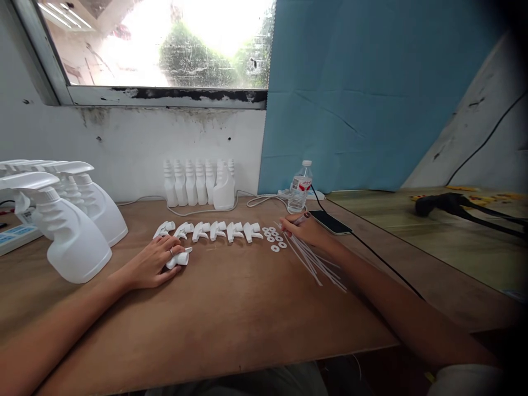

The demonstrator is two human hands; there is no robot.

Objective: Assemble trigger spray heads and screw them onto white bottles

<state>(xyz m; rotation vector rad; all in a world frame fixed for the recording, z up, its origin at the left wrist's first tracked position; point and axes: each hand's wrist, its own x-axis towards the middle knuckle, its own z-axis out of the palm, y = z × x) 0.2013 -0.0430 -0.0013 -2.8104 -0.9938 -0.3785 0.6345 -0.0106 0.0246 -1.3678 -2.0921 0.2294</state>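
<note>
My left hand (153, 262) rests on the table with its fingers curled round a white spray trigger head (181, 258), nozzle end to the right. Just behind it stands a row of several more trigger heads (218, 231). On the right, my right hand (303, 228) pinches near the far end of a bundle of thin white dip tubes (310, 258), which fan out toward me under the wrist. How many tubes are between the fingertips cannot be made out. Left of these fingers lie several white ring washers (275, 248), flat on the table.
Fitted spray bottles (78, 236) crowd the left side beside a power strip (18, 237). Several bottles without heads (198, 184) line the wall. A water bottle (299, 190) and a phone (330, 221) with a black cable sit behind my right arm. A white cord (198, 213) runs along the back.
</note>
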